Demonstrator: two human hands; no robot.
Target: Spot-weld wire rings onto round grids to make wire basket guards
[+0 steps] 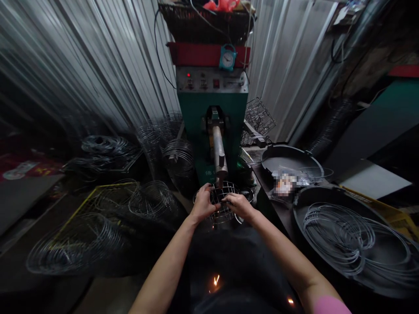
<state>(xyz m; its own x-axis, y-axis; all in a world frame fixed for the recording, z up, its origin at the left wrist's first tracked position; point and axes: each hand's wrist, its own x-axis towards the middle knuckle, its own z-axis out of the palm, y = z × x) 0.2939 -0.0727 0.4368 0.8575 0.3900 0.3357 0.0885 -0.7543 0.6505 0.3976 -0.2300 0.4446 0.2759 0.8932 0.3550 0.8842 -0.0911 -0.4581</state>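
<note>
A round wire basket [225, 215] of shiny crossed wires sits in front of me, under the electrode arm [220, 157] of a green spot-welding machine [190, 104]. My left hand [203, 204] is closed on the basket's left side, thumb inward. On the right, my right hand [239, 206] pinches the wires near the basket's middle with its fingers pressed together. The arm's tip reaches down to the wires just beyond my hands; whether it touches them I cannot tell. Bright sparks [215, 281] show low over the dark surface nearest me.
At left, bundles of wire rings [78, 244] lie about a yellow crate [78, 213]. On the right, a large black pan [299, 213] holds coiled wire rings [343, 235], with another round pan [291, 159] behind it. A blue clock [227, 57] hangs on the machine.
</note>
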